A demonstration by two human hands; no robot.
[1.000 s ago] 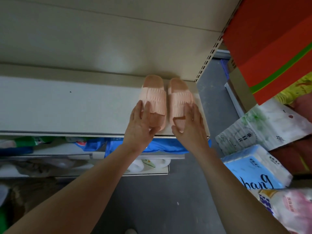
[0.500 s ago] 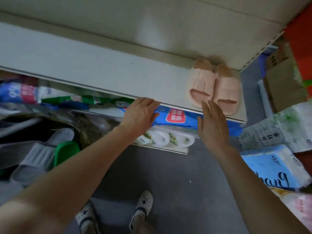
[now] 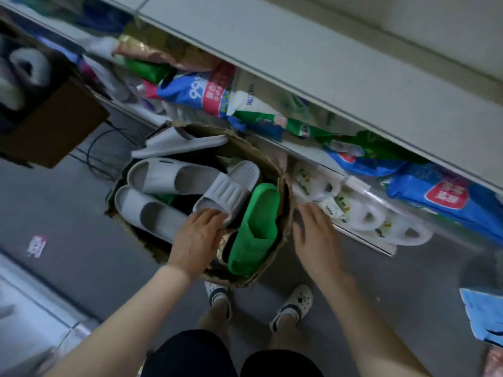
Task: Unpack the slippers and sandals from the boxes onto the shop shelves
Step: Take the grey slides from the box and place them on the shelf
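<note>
Centre frame: I observe the cardboard box [image 3: 285, 213] on the floor, holding several grey slippers [image 3: 174, 178] and 1 green slipper [image 3: 258, 221]. Left hand [image 3: 198, 238] lays bent fingers on the nearest grey slipper [image 3: 226, 194]; I cannot tell if it grips. Right hand [image 3: 317, 235] is spread and holds nothing, just right of the box rim.

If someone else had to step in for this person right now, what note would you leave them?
Left hand: inside the brown cardboard box, fingers on the end of a grey ribbed plastic slipper; whether it grips it is unclear.
Right hand: open, holding nothing, just outside the box's right rim.
In the box: more grey slippers and one green plastic slipper.
Done: white patterned slippers lie in a row on the bottom shelf.
Left: the box's slippers are not yet on the shelves.
</note>
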